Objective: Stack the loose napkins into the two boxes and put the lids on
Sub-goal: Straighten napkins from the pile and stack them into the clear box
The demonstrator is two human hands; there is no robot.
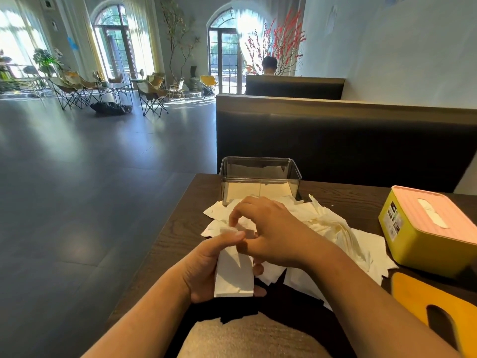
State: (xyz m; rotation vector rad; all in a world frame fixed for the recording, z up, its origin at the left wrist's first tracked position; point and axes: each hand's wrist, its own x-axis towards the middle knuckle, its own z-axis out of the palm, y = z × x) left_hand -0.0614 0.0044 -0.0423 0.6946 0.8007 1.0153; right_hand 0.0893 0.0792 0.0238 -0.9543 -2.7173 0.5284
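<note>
STEP gathering napkins | left hand [204,270] grasps folded napkin stack [233,276] | right hand [271,231] curled at its top, pinch cannot be told | loose napkins [333,228] at 2 o'clock | clear box [260,179] at 12, part filled, lidless | NEXT, judged: seat stack squarely inside; yellow lid [413,298] lies at 4.

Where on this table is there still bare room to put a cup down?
Bare wood shows on the table between the clear box and the yellow box, and along the left edge beside the napkin pile. The middle is crowded: the pile, the left hand and the right hand. The loose lid fills the near right.
</note>
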